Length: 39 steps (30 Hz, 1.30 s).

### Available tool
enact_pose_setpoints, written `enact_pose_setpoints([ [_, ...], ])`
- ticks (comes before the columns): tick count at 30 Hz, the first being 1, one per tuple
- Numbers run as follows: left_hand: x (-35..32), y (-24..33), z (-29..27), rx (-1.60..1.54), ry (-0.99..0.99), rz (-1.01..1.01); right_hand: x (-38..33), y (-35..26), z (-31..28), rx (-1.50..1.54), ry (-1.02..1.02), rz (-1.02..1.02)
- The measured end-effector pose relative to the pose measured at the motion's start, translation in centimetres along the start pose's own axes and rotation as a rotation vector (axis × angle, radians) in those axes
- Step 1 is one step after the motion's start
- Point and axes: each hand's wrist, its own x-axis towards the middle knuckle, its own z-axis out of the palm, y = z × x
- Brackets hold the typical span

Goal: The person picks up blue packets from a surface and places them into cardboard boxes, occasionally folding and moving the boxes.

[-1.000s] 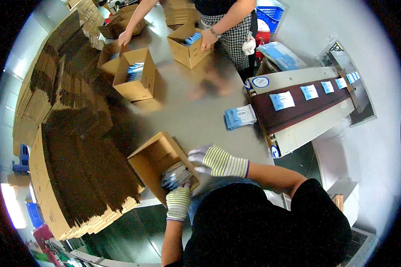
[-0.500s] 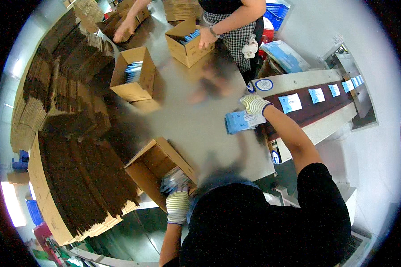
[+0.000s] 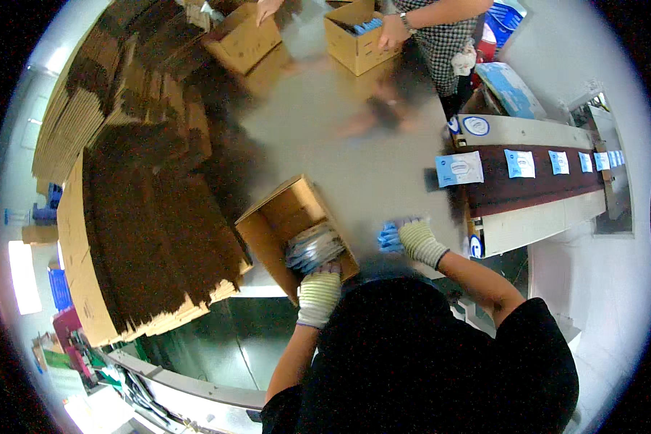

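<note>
An open cardboard box (image 3: 275,217) lies tilted on the grey table, with a stack of flat packets (image 3: 312,247) standing in its near corner. My left hand (image 3: 320,289), in a knit glove, presses against that stack at the box's near edge. My gloved right hand (image 3: 414,239) is closed on a blue-and-white packet (image 3: 388,236) just right of the box, above the table. More such packets (image 3: 460,168) lie in a row on the dark conveyor belt (image 3: 535,189) to the right.
Tall stacks of flattened cardboard (image 3: 145,210) fill the left side. Across the table another person's hands (image 3: 394,32) work at open boxes (image 3: 353,36). A blue crate (image 3: 505,23) stands at the far right. My dark shirt hides the near table edge.
My right hand reached out to the conveyor end, took a blue packet and has come back beside the box. My left hand stayed on the stack in the box.
</note>
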Motion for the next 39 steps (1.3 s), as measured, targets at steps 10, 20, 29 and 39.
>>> enact_pose_setpoints([
  [10, -0.1, -0.1, 1.4, -0.052, -0.17, -0.018, -2.8, -9.7, -17.3, 0.949, 0.428, -0.773],
  [20, -0.8, 1.0, 1.9, -0.018, 0.072, -0.004, 4.8, -21.2, -7.7, -0.141, 0.537, -0.47],
  [29, -0.7, -1.2, 3.4, -0.232, 0.297, 0.098, -5.0, -17.5, -15.3, 0.499, 0.204, -0.883],
  [39, -0.4, -2.1, 3.0, -0.108, 0.173, 0.03, -8.2, -4.6, -12.5, 0.641, 0.335, -0.405],
])
